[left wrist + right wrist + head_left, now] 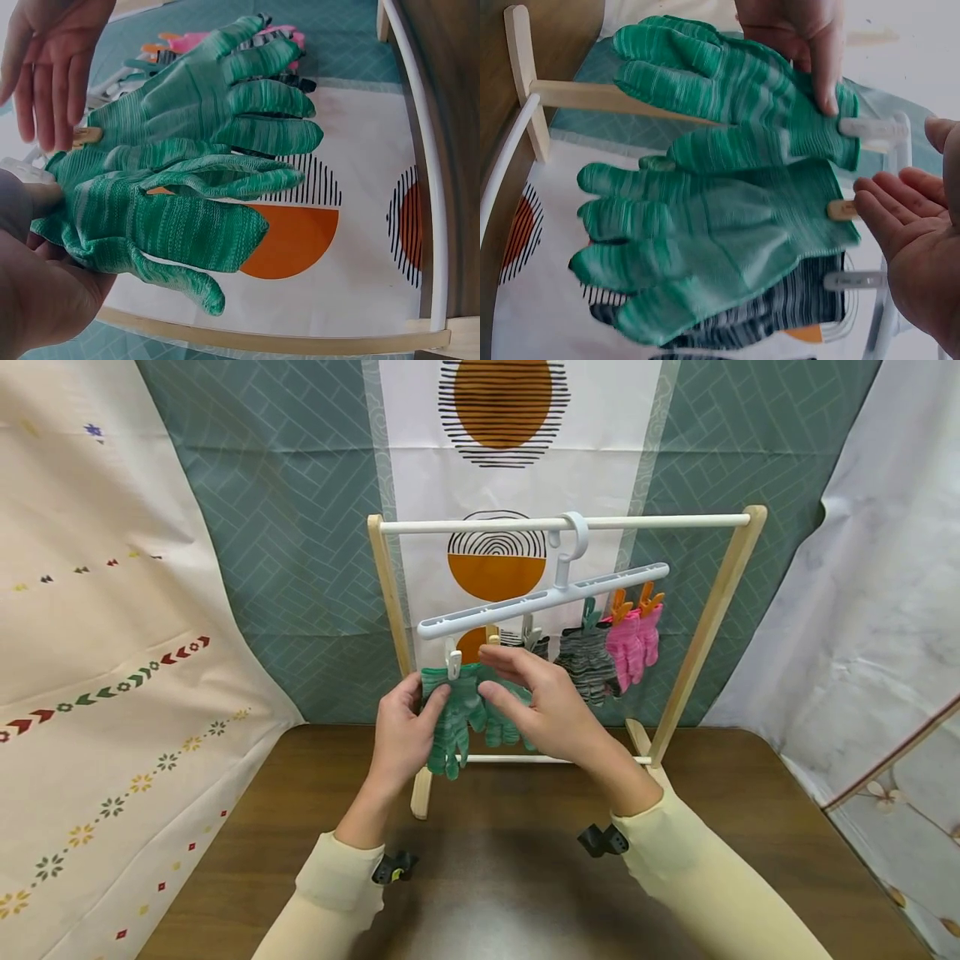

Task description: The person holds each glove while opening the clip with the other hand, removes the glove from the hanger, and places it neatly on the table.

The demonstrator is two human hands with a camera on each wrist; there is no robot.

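My left hand [402,727] pinches the cuff of a green striped knit glove [727,90], thumb on the near side. A white clothespin [453,663] on that cuff hangs from the left end of a pale blue hanger [517,607]. Just behind it hangs a second green glove [187,97], its cuff in a wooden clothespin [841,210]. My right hand [543,702] is raised beside that cuff, fingers extended and holding nothing. Its fingertips come close to the wooden clothespin in the right wrist view.
The hanger hooks over the white bar [660,522] of a wooden-framed rack [705,635]. Further right hang dark striped gloves [587,662] and pink gloves [634,643], the pink ones in orange clothespins [649,600]. Beneath is a brown table [480,893]; patterned cloths hang around it.
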